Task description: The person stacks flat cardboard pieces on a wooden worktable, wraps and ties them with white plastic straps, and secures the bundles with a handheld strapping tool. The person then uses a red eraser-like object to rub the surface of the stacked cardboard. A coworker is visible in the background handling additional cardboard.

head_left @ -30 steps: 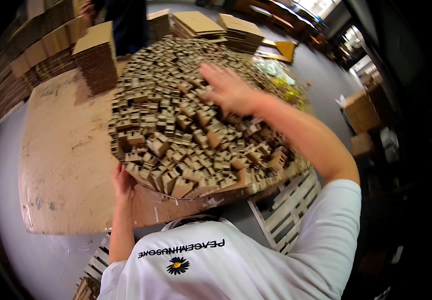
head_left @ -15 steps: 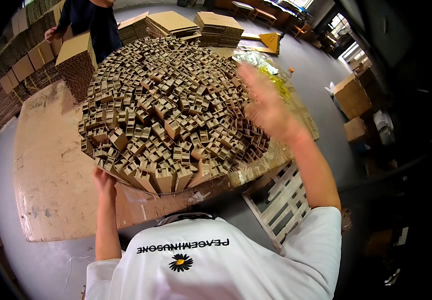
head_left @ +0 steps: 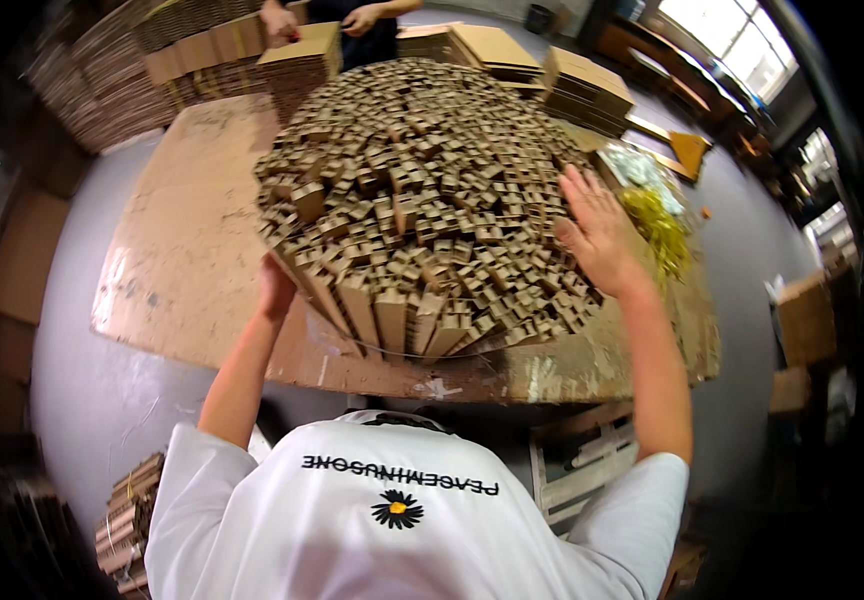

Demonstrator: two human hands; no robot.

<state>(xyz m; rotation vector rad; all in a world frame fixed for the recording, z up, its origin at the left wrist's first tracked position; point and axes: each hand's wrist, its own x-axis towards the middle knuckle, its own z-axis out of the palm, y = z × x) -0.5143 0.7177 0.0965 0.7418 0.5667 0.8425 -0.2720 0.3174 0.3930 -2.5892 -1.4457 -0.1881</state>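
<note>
A big round bundle of upright folded cardboard strips (head_left: 422,200) stands on the worktable, with their uneven ends facing up. A thin clear band runs round the bundle's lower front. My right hand (head_left: 600,235) lies against the bundle's right edge, fingers stretched out and nothing gripped. On the opposite side, my left hand (head_left: 277,288) is low against the bundle's left flank; its fingers are mostly hidden, so their closing cannot be made out.
The worn wooden table (head_left: 177,230) extends to the left. Yellow strapping (head_left: 657,230) and crumpled clear plastic (head_left: 642,175) lie at its right. Flat cardboard stacks (head_left: 587,85) stand behind. A co-worker's hands (head_left: 362,20) are over another stack. A slatted pallet (head_left: 582,470) is below the table's front edge.
My right hand has come from a blurred, raised position to rest on the bundle's right edge. My left hand stays at the left flank. The view has shifted, placing the bundle farther right.
</note>
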